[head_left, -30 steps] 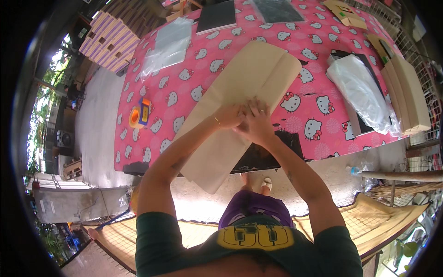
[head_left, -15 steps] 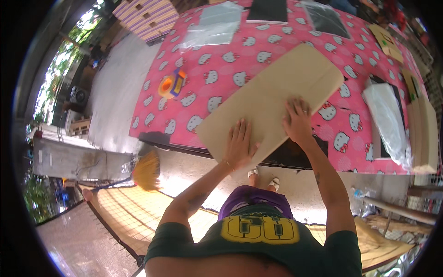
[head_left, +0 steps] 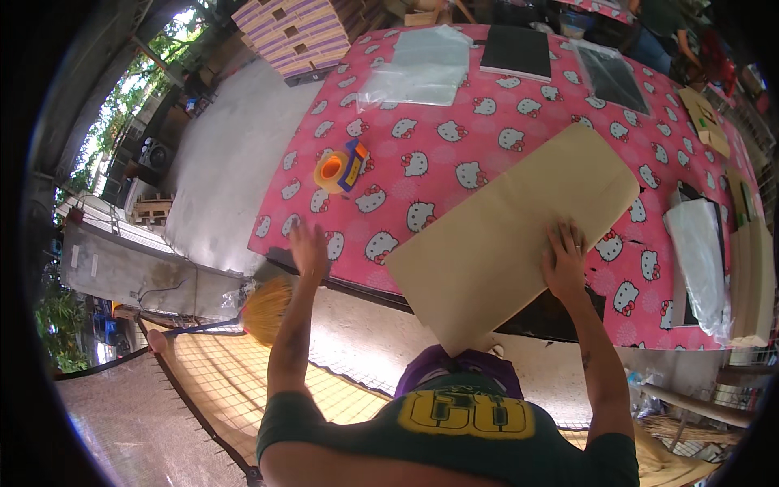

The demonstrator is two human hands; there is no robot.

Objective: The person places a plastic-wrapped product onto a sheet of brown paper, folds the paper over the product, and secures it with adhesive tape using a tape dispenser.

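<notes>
A long brown kraft-paper package or flat carton (head_left: 511, 227) lies slantwise on the pink patterned tablecloth, its near corner jutting past the table edge. Flat on its right side rests my right hand (head_left: 565, 258), fingers stretched, gripping nothing. My left hand (head_left: 308, 247) is off the package, over the table's front left edge, slightly blurred with fingers apart and nothing in them. Just beyond it, an orange tape roll (head_left: 331, 169) sits in a blue dispenser (head_left: 355, 165).
Clear plastic sheets (head_left: 422, 69) and a black board (head_left: 517, 53) lie at the far side. Plastic-wrapped boards (head_left: 696, 260) and folded cardboard (head_left: 751, 276) are at the right. A straw broom (head_left: 268, 311) stands below the table's left edge. Striped stacked boxes (head_left: 296, 36) rise behind. Another person is at far right.
My left hand has lifted off the package and moved left toward the tape dispenser. My right hand stays on the package. The view has shifted, so the table sits lower and further right.
</notes>
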